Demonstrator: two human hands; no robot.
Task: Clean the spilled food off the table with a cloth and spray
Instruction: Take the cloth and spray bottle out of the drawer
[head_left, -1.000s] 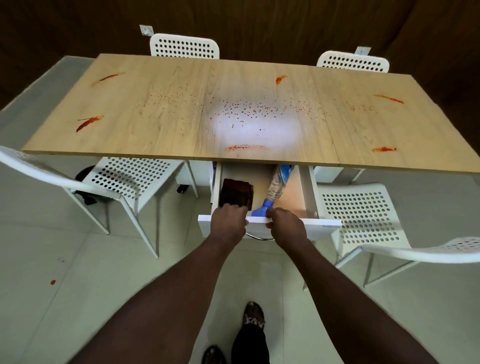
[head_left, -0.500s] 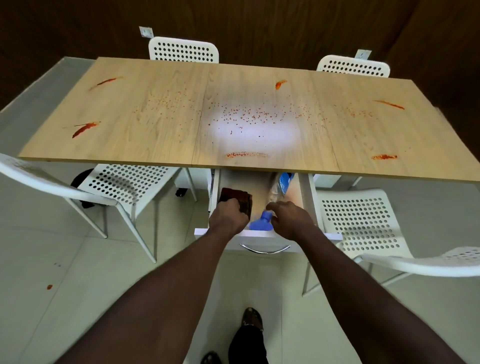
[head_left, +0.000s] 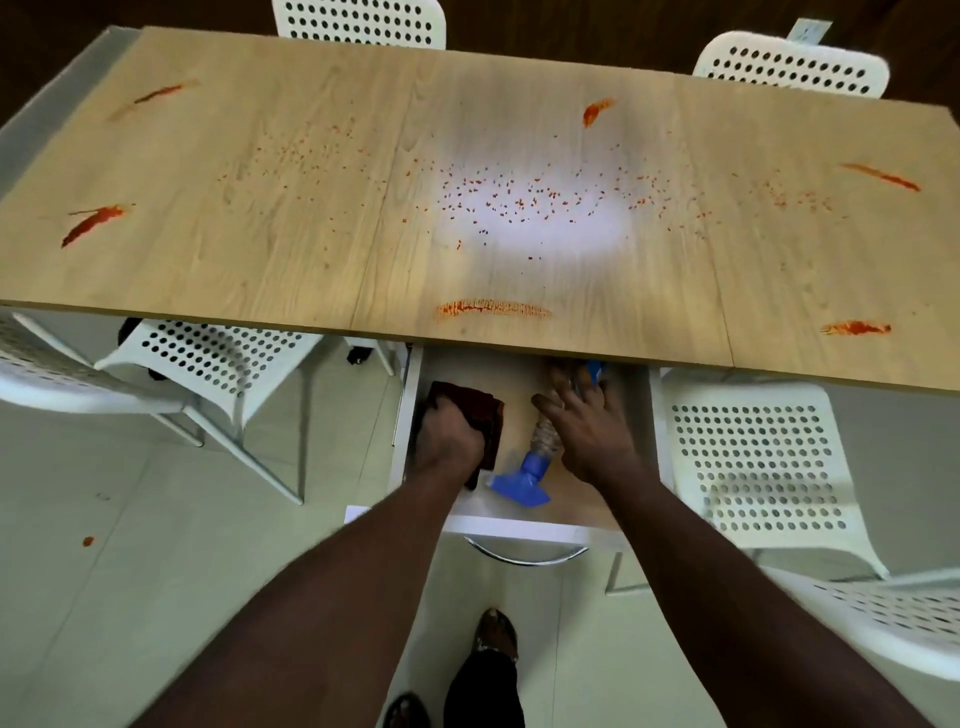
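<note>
Down at the bottom we see a foot (head_left: 496, 631) on the pale floor (head_left: 156, 571). Two bare arms reach up from there into an open white drawer (head_left: 524, 527) with a shiny metal handle (head_left: 519, 556) on its front.

Inside the drawer, on its left side, our left hand (head_left: 447, 441) sits on a dark brown cloth (head_left: 485, 410). The fingers are curled down and pressed into the cloth, gripping it. Just beside it lies a spray bottle (head_left: 545, 441) on its side, with its blue spray top (head_left: 522, 480) pointing toward the drawer front. Our right hand (head_left: 592, 421) is over the clear body of the bottle. Its fingers are spread out wide. This hand is blurry, so we cannot tell if it touches the bottle. The far end of the bottle goes under the edge of the bench.

White chairs with little holes stand on both sides, one on the left (head_left: 218, 358) and one on the right (head_left: 748, 457).

Above the drawer is the long wooden bench (head_left: 260, 270). It is messy. A wide orange smear (head_left: 493, 309) lies near the front edge, right above the drawer. Many tiny red crumbs (head_left: 519, 200) are scattered across the middle, in a bright patch of light. Red streaks sit at the left (head_left: 93, 223), at the far left (head_left: 158, 94), at the far middle (head_left: 595, 111), at the right (head_left: 880, 176) and at the near right (head_left: 854, 328). Two more white chairs (head_left: 358, 23) stand behind the bench.
</note>
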